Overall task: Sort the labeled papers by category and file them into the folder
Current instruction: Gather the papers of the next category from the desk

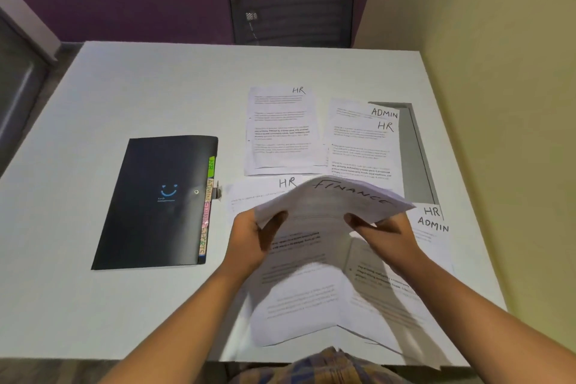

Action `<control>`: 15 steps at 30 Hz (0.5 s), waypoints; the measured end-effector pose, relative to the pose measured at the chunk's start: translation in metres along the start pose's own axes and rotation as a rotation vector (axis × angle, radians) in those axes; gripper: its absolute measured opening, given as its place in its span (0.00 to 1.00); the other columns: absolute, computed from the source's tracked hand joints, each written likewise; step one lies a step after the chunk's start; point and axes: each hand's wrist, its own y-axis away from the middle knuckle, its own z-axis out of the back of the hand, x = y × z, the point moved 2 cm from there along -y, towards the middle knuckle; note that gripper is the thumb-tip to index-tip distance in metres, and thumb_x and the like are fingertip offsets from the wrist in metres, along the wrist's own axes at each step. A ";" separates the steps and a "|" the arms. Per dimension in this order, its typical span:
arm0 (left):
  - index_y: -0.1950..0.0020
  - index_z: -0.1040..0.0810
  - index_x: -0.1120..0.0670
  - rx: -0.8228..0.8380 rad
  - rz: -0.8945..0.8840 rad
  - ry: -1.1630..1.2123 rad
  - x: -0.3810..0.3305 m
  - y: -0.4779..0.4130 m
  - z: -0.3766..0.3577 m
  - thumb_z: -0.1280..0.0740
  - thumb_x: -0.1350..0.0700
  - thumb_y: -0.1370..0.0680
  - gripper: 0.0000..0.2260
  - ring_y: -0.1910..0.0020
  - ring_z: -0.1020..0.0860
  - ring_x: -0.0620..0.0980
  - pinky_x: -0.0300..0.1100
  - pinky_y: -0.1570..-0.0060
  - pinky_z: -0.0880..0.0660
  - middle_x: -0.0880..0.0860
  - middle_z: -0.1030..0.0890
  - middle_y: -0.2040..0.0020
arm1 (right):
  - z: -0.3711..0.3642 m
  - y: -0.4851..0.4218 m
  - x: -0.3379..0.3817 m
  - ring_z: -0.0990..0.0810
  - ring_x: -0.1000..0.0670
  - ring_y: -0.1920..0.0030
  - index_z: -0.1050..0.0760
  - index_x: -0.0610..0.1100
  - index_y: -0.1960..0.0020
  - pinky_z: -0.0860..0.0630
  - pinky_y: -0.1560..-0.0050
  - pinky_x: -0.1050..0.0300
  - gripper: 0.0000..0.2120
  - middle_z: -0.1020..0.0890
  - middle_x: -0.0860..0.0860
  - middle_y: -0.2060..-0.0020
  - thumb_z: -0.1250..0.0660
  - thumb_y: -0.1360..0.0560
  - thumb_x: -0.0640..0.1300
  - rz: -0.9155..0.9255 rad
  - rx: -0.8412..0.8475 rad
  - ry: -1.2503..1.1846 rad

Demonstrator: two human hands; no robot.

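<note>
White printed sheets marked FINANCE (pixel 330 212) are gripped between the left hand (pixel 249 240) and right hand (pixel 386 237) at lower centre, above loose pages. Farther up, right of centre, HR pile (pixel 280 131) and mixed ADMIN-over-HR pile (pixel 361 140) lie unfiled. Sorting looks midway; the black tabbed plastic folder (pixel 156 203), centre left, lies closed.

Dim, flat indoor light w/ a cool cast over the white table (pixel 131 97); no glare. Soft shadows fall toward the near edge under the forearms and the lifted sheets (pixel 327 206), so light comes from above and ahead. Motion blur smears both hands, left hand (pixel 249 240) and right hand (pixel 386 237), and the print on the near papers. Wide-angle lens bends table edges and walls. Far chair (pixel 291 0) is dark, soft, low on detail.
</note>
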 end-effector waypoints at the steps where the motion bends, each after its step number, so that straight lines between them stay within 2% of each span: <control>1: 0.53 0.21 0.41 -0.004 -0.034 0.004 -0.004 0.000 0.001 0.30 0.64 0.23 0.15 0.57 0.20 0.30 0.25 0.57 0.26 0.29 0.18 0.61 | 0.003 -0.002 -0.002 0.26 0.62 0.78 0.31 0.53 0.67 0.33 0.69 0.72 0.17 0.26 0.63 0.81 0.25 0.27 0.45 0.012 -0.004 0.005; 3: 0.56 0.19 0.42 -0.038 -0.014 0.078 -0.008 -0.003 0.005 0.30 0.63 0.23 0.14 0.60 0.20 0.31 0.28 0.58 0.25 0.33 0.17 0.62 | 0.006 -0.002 0.002 0.30 0.61 0.80 0.35 0.50 0.71 0.36 0.70 0.72 0.23 0.30 0.61 0.83 0.26 0.27 0.57 0.079 0.017 0.127; 4: 0.58 0.18 0.42 -0.062 0.007 0.138 -0.008 -0.005 0.008 0.29 0.62 0.23 0.13 0.60 0.19 0.33 0.31 0.58 0.24 0.36 0.16 0.62 | 0.007 -0.001 0.007 0.31 0.60 0.80 0.36 0.51 0.73 0.36 0.72 0.71 0.24 0.31 0.60 0.84 0.28 0.26 0.57 0.123 0.031 0.185; 6: 0.59 0.16 0.46 -0.093 0.033 0.251 -0.013 -0.010 0.012 0.29 0.60 0.24 0.09 0.59 0.18 0.38 0.35 0.58 0.22 0.42 0.14 0.60 | 0.008 -0.005 0.008 0.23 0.63 0.75 0.27 0.53 0.71 0.31 0.70 0.72 0.19 0.23 0.63 0.79 0.32 0.22 0.48 0.143 0.028 0.179; 8: 0.52 0.16 0.50 -0.084 0.042 0.336 -0.022 -0.013 0.015 0.32 0.60 0.22 0.07 0.56 0.16 0.41 0.35 0.57 0.21 0.44 0.13 0.57 | 0.007 -0.010 0.011 0.16 0.62 0.61 0.18 0.52 0.59 0.23 0.61 0.68 0.11 0.14 0.63 0.65 0.34 0.20 0.43 0.145 -0.022 0.119; 10: 0.45 0.18 0.54 -0.014 0.074 0.369 -0.027 -0.012 0.018 0.34 0.60 0.20 0.07 0.53 0.15 0.43 0.36 0.56 0.21 0.46 0.13 0.52 | 0.004 -0.015 0.016 0.14 0.58 0.58 0.18 0.50 0.53 0.20 0.61 0.65 0.08 0.13 0.59 0.60 0.35 0.20 0.43 0.100 -0.096 -0.009; 13: 0.41 0.21 0.48 0.084 0.115 0.114 -0.012 -0.005 0.021 0.35 0.50 0.19 0.08 0.48 0.17 0.43 0.39 0.50 0.21 0.45 0.15 0.47 | -0.002 -0.022 0.019 0.13 0.54 0.55 0.20 0.50 0.47 0.19 0.59 0.62 0.07 0.12 0.58 0.57 0.36 0.19 0.43 0.039 -0.170 -0.172; 15: 0.40 0.21 0.48 0.043 0.127 0.015 -0.003 0.002 0.025 0.36 0.50 0.18 0.09 0.47 0.18 0.39 0.37 0.47 0.22 0.43 0.16 0.46 | -0.007 -0.021 0.019 0.13 0.46 0.53 0.20 0.49 0.43 0.18 0.53 0.50 0.08 0.12 0.55 0.54 0.36 0.19 0.45 0.002 -0.130 -0.171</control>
